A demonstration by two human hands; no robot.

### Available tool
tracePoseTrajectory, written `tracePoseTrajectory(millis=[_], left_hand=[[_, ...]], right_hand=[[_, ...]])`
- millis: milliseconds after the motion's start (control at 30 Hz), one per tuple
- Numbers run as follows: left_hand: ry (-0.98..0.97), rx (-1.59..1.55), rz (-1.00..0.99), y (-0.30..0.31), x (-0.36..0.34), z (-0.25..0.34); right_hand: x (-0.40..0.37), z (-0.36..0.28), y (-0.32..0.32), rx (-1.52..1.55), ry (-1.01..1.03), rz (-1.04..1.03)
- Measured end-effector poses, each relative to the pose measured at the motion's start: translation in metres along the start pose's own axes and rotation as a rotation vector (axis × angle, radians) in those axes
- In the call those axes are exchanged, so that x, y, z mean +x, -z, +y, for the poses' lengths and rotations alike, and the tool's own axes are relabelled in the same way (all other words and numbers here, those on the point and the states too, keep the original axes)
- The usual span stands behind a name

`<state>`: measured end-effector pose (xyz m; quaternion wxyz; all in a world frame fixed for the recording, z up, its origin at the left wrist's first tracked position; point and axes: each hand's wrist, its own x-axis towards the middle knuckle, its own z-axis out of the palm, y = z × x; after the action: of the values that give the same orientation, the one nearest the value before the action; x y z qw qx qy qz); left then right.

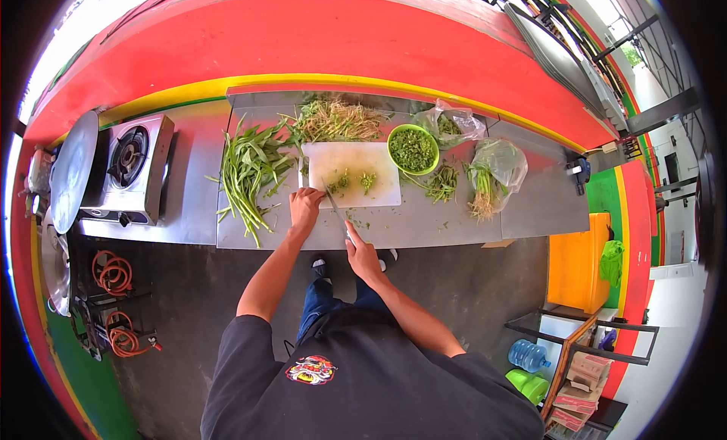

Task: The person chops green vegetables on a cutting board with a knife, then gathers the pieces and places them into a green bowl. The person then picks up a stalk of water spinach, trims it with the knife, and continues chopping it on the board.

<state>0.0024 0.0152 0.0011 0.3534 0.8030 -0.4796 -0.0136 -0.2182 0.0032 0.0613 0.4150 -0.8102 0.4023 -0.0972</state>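
A white cutting board (363,156) lies on the steel counter, with small piles of chopped greens (368,182) on it. My right hand (362,257) is wrapped round the handle of a knife (335,205), its blade slanting across the board's front left part. At the board's front left corner, my left hand (306,205) has its fingers closed beside the knife tip; whatever they hold is hidden. Behind the board's right corner stands a green bowl (416,170) of chopped greens. Leafy long-stemmed greens (254,167) are heaped to the left, and a bunch with roots (341,120) lies behind the board.
Plastic bags (509,163) of greens and a loose green bunch (442,184) lie to the right. A gas stove (132,163) stands far left, beside a large metal lid (73,171). An orange container (579,266) is right of the counter; a red wall (303,46) rises behind.
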Motion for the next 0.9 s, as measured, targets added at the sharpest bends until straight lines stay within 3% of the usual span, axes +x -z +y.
tracePoseTrajectory(millis=[300,533,600,633,700,833,900], left_hand=[[0.026,0.034,-0.021,0.004,-0.004,0.007],[0.043,-0.003,-0.003,0.000,-0.003,0.000],[0.038,-0.018,-0.017,0.001,-0.003,0.000],[0.041,-0.019,-0.020,0.002,-0.004,0.001],[0.034,-0.021,-0.003,0.005,-0.004,0.004],[0.007,0.016,-0.026,0.008,-0.006,0.008],[0.027,0.028,-0.037,0.007,-0.006,0.007]], right_hand=[[0.020,-0.008,-0.002,-0.169,-0.073,-0.083],[0.012,-0.010,0.000,-0.064,-0.105,-0.056],[0.006,-0.006,-0.003,0.003,0.183,0.136],[0.003,-0.007,-0.002,0.003,0.180,0.133],[-0.002,-0.009,0.001,0.037,-0.048,-0.031],[0.004,-0.006,-0.003,-0.062,-0.003,0.006],[0.016,-0.007,-0.004,-0.176,-0.055,-0.073]])
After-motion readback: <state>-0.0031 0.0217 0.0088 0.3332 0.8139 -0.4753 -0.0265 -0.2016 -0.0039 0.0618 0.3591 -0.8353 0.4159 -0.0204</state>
